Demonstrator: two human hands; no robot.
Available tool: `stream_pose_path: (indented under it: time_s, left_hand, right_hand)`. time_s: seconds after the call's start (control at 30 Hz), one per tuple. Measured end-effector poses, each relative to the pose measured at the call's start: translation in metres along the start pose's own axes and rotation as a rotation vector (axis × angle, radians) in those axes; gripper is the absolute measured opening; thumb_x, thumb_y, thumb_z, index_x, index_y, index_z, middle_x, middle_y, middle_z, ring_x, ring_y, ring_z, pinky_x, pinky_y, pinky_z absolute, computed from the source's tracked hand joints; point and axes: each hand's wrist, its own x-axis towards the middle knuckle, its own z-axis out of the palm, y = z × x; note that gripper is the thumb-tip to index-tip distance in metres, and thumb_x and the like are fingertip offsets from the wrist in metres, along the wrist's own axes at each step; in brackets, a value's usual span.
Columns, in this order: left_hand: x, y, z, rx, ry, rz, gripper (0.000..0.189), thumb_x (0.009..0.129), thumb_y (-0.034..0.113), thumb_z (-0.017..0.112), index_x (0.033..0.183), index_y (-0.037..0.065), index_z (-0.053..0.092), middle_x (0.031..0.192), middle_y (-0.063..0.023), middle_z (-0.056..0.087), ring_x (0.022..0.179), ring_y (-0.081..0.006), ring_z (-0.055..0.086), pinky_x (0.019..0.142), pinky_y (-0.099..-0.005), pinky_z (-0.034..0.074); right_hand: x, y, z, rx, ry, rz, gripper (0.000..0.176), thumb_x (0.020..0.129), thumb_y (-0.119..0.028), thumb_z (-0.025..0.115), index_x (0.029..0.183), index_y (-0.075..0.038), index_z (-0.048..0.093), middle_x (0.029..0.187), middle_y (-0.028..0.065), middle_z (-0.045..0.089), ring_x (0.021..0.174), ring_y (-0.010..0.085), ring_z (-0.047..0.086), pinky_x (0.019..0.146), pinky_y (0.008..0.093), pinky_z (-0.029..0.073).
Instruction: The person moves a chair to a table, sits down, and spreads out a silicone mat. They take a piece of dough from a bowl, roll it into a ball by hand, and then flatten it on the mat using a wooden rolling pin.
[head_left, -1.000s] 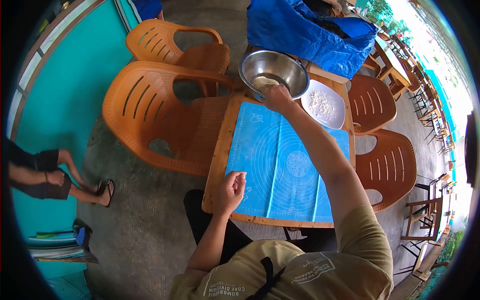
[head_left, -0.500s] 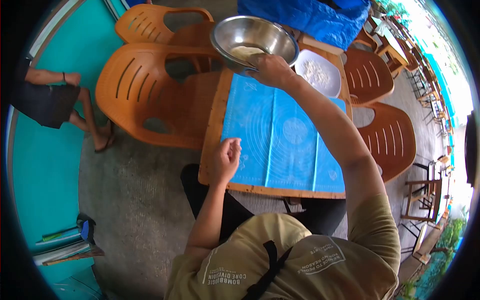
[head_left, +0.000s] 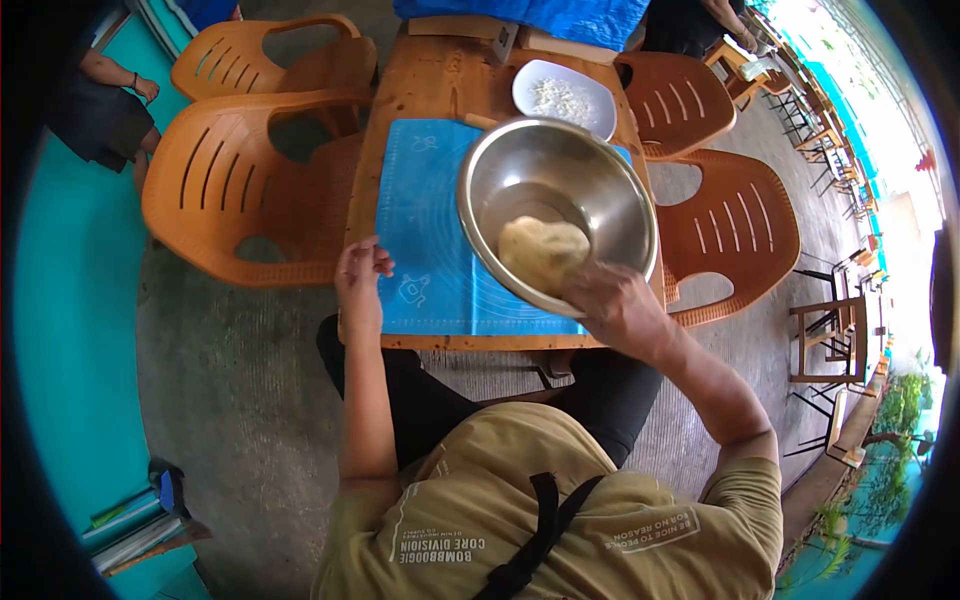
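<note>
A large steel mixing bowl (head_left: 620, 190) is tilted toward me above the blue baking mat (head_left: 425, 220). Inside its near side lies a lump of pale dough (head_left: 545, 250). My right hand (head_left: 620, 308) grips the bowl's near right rim, the fingertips partly hidden and slightly blurred. Over the mat's left edge, my left hand (head_left: 362, 275) holds nothing, its fingers loosely bent and apart. Behind the bowl sits a white dish (head_left: 608, 118) with white crumbly bits in it.
The wooden table (head_left: 425, 80) has orange plastic chairs (head_left: 225, 190) along both sides. A blue tarp (head_left: 570, 20) covers the far end. One person's arm and dark shorts (head_left: 95, 120) show at the left; another person (head_left: 690, 25) is at the upper right.
My right hand has brought the bowl from the table's far end toward me, over the mat, tilting it so the dough shows. My left hand has shifted slightly left and its fingers have loosened.
</note>
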Motion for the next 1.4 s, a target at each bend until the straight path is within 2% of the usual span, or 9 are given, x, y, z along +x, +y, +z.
stream_pose_path:
  time_s: [0.43,0.67,0.77,0.83,0.87,0.93,0.97,1.17,1.4]
  left_hand:
    - [0.000,0.031,0.003,-0.084,0.175,0.173,0.020,0.102,0.021,0.059,0.110,0.005,0.068,0.083,-0.0019,0.063,0.074,-0.0117,0.058,0.067,-0.0282,0.048]
    - [-0.056,0.032,0.132,0.324,-0.261,0.236,0.016,0.104,0.019,0.059,0.110,0.005,0.066,0.090,-0.0034,0.065,0.076,-0.0100,0.059,0.069,-0.0258,0.050]
    - [-0.051,0.008,0.173,0.520,-0.421,0.466,0.022,0.099,0.016,0.065,0.115,0.002,0.061,0.103,-0.0113,0.063,0.088,-0.0191,0.062,0.075,-0.0305,0.052]
    - [-0.048,-0.004,0.199,0.611,-0.415,0.512,0.032,0.096,0.018,0.068,0.119,-0.001,0.056,0.111,-0.0176,0.059,0.095,-0.0281,0.062,0.080,-0.0372,0.053]
    - [-0.044,-0.010,0.212,0.649,-0.391,0.537,0.037,0.095,0.019,0.069,0.121,-0.002,0.053,0.114,-0.0203,0.058,0.098,-0.0325,0.061,0.083,-0.0410,0.053]
    - [-0.038,-0.018,0.226,0.701,-0.418,0.462,0.041,0.096,0.021,0.066,0.123,-0.006,0.051,0.118,-0.0234,0.056,0.102,-0.0372,0.060,0.089,-0.0461,0.052]
    - [-0.036,-0.023,0.231,0.780,-0.425,0.473,0.040,0.097,0.021,0.064,0.123,-0.007,0.050,0.117,-0.0241,0.056,0.105,-0.0388,0.059,0.091,-0.0468,0.051]
    - [-0.040,-0.038,0.234,0.966,-0.450,0.528,0.037,0.100,0.010,0.052,0.131,-0.010,0.047,0.120,-0.0287,0.060,0.112,-0.0437,0.060,0.096,-0.0475,0.052]
    - [-0.046,-0.016,0.239,0.966,-0.528,0.326,0.040,0.101,0.007,0.046,0.137,-0.010,0.041,0.131,-0.0314,0.055,0.119,-0.0447,0.059,0.098,-0.0467,0.054]
  right_hand:
    - [-0.123,0.010,0.004,-0.123,-0.092,0.130,0.018,0.075,-0.013,0.071,0.093,-0.011,0.069,0.094,0.0014,0.064,0.094,0.0191,0.066,0.078,0.0350,0.053]
    - [-0.117,0.009,-0.004,-0.077,-0.144,0.160,0.020,0.083,-0.018,0.072,0.101,-0.009,0.069,0.102,0.0043,0.064,0.101,0.0215,0.064,0.082,0.0372,0.052]
    - [-0.093,0.013,-0.024,0.114,-0.095,0.252,0.042,0.089,-0.033,0.074,0.120,-0.007,0.065,0.111,0.0145,0.062,0.106,0.0330,0.063,0.090,0.0437,0.051]
    - [-0.087,0.028,-0.009,0.172,0.133,0.624,0.078,0.088,-0.055,0.072,0.145,-0.006,0.049,0.126,0.0284,0.057,0.116,0.0457,0.059,0.101,0.0472,0.047]
    - [-0.078,0.031,-0.009,0.170,0.137,0.627,0.078,0.088,-0.055,0.072,0.145,-0.006,0.049,0.126,0.0284,0.057,0.116,0.0457,0.059,0.101,0.0472,0.047]
    - [-0.054,0.032,-0.008,0.197,-0.275,0.976,0.100,0.085,-0.064,0.069,0.157,-0.007,0.030,0.137,0.0365,0.049,0.126,0.0506,0.052,0.108,0.0494,0.043]
    - [-0.049,0.038,0.004,0.191,-0.400,0.941,0.102,0.086,-0.067,0.064,0.159,-0.007,0.026,0.143,0.0377,0.044,0.128,0.0487,0.053,0.108,0.0453,0.046]
    - [-0.050,0.050,0.073,-0.194,-0.433,0.570,0.087,0.086,-0.055,0.068,0.152,-0.006,0.037,0.140,0.0317,0.049,0.113,0.0424,0.065,0.100,0.0422,0.052]
    - [-0.047,0.090,0.073,0.128,-0.468,0.760,0.061,0.085,-0.032,0.071,0.135,-0.002,0.054,0.119,0.0251,0.066,0.113,0.0355,0.066,0.094,0.0446,0.053]
